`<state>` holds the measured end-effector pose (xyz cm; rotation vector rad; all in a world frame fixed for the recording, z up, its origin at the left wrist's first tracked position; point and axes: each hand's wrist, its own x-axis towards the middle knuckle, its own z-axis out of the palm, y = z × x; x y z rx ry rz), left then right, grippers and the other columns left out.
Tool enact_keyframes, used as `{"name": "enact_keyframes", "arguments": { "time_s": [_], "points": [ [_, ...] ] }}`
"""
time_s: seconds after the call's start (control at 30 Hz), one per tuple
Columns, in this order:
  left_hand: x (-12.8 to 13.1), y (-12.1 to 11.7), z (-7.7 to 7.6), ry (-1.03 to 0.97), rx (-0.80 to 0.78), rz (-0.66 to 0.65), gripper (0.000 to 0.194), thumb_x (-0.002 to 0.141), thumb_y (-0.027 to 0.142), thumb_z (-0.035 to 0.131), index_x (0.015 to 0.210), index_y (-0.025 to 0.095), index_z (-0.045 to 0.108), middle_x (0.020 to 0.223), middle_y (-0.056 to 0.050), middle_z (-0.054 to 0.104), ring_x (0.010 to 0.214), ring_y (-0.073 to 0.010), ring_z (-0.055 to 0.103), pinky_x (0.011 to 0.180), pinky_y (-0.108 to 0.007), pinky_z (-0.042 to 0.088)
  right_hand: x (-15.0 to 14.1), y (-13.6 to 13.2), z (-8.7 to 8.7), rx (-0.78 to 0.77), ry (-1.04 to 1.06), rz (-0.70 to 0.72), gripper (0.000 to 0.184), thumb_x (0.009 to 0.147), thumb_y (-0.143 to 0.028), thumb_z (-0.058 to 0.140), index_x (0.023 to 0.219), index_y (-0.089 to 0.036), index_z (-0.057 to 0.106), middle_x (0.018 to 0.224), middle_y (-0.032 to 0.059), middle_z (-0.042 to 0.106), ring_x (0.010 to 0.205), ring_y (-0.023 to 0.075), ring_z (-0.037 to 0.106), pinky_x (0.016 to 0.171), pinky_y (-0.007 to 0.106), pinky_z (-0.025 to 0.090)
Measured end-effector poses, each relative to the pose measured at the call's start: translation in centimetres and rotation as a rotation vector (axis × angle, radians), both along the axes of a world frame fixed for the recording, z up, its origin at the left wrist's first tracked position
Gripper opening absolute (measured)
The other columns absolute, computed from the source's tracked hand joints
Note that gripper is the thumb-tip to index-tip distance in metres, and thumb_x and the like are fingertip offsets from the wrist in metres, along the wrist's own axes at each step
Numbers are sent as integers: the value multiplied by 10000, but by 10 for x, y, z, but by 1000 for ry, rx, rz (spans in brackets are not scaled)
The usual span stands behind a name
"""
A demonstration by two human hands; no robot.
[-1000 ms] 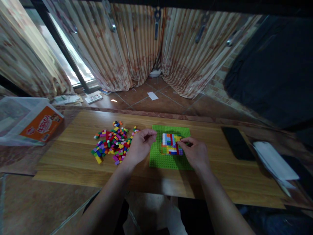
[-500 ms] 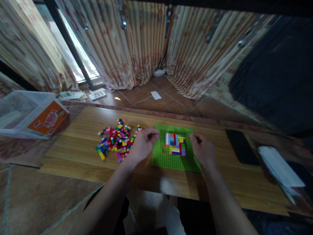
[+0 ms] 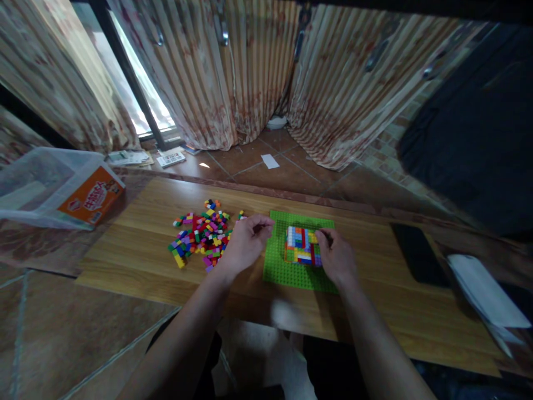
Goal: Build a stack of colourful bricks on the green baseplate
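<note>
A green baseplate [image 3: 283, 266] lies on a wooden table [image 3: 133, 261], with a small block of coloured bricks [image 3: 298, 244] built on it. My right hand [image 3: 336, 258] rests at the block's right edge, fingers curled against the bricks there. My left hand [image 3: 245, 244] sits at the baseplate's left edge, fingers pinched together; what they hold, if anything, is too small to make out. A loose heap of small coloured bricks [image 3: 202, 240] lies just left of my left hand.
A clear plastic box with an orange carton [image 3: 89, 195] stands off the table's left end. A black phone [image 3: 418, 258] and white papers [image 3: 485, 289] lie at the right. Curtains [image 3: 258, 72] hang beyond the far edge, over a tiled floor.
My right hand drew back to the right of the brick block, then returned to its right edge. My left hand stayed put. The camera shifted slightly.
</note>
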<state>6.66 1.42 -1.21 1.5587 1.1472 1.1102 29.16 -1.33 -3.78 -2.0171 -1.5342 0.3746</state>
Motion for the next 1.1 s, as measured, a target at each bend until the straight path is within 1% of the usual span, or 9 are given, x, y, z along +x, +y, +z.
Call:
{"name": "enact_keyframes", "arguments": {
  "time_s": [0.3, 0.5, 0.63, 0.7, 0.77, 0.83, 0.9, 0.97, 1.1],
  "points": [
    [-8, 3, 0, -11, 9, 29, 134, 829, 228, 598, 829, 165, 716, 739, -6, 675, 684, -137, 598, 655, -243, 467, -6, -4, -5, 13, -95, -4, 511, 954, -491, 334, 1205, -141, 607, 1055, 175, 710, 940, 289, 657, 828, 423, 457],
    [-25, 10, 3, -127, -25, 160, 119, 788, 237, 635, 846, 156, 701, 738, -2, 678, 691, -137, 609, 668, -245, 478, -2, -6, 0, 13, -110, -23, 534, 948, -504, 344, 1200, -125, 622, 1021, 181, 719, 887, 302, 667, 784, 421, 467],
    [-37, 14, 8, -214, -11, 280, 82, 763, 229, 658, 788, 155, 683, 713, 7, 658, 658, -122, 589, 651, -242, 477, -8, -14, 18, 236, -92, -65, 474, 963, -468, 359, 1124, -145, 666, 1026, 164, 706, 885, 289, 655, 794, 424, 481],
    [-40, 14, 9, -245, -9, 310, 72, 755, 225, 669, 775, 157, 678, 705, 9, 651, 647, -118, 582, 643, -242, 480, -21, -21, 25, 376, -28, 51, 378, 961, -427, 422, 1055, -182, 694, 1006, 129, 700, 904, 261, 649, 831, 403, 491],
    [-41, 13, 10, -260, -16, 310, 59, 754, 213, 666, 775, 158, 678, 703, 10, 650, 641, -115, 581, 640, -241, 484, -42, -28, 27, 421, 38, 269, 272, 954, -351, 478, 1004, -223, 713, 1004, 93, 696, 934, 234, 647, 870, 381, 494],
    [-40, 11, 11, -256, -19, 295, 49, 758, 203, 662, 769, 158, 678, 705, 8, 651, 649, -115, 584, 644, -238, 487, -65, -34, 23, 371, 60, 489, 251, 954, -275, 482, 1022, -252, 722, 1045, 76, 681, 974, 216, 638, 888, 367, 501],
    [-40, 10, 12, -253, -20, 288, 49, 761, 202, 663, 771, 157, 680, 709, 7, 652, 656, -116, 587, 648, -239, 491, -87, -35, 14, 321, 31, 632, 273, 952, -227, 469, 1020, -257, 731, 1021, 73, 676, 971, 218, 624, 864, 365, 511],
    [-41, 9, 13, -266, -30, 294, 53, 760, 203, 668, 782, 157, 680, 716, 6, 657, 656, -118, 593, 650, -242, 498, -103, -32, 4, 270, -34, 684, 284, 954, -211, 461, 1008, -256, 736, 1016, 76, 669, 974, 226, 609, 855, 370, 511],
    [-46, 9, 15, -299, -52, 324, 61, 747, 203, 678, 783, 154, 679, 738, -3, 675, 672, -126, 610, 665, -248, 511, -116, -24, -9, 224, -135, 680, 274, 953, -232, 464, 962, -245, 738, 990, 86, 645, 966, 244, 587, 841, 371, 502]
  ]
}}
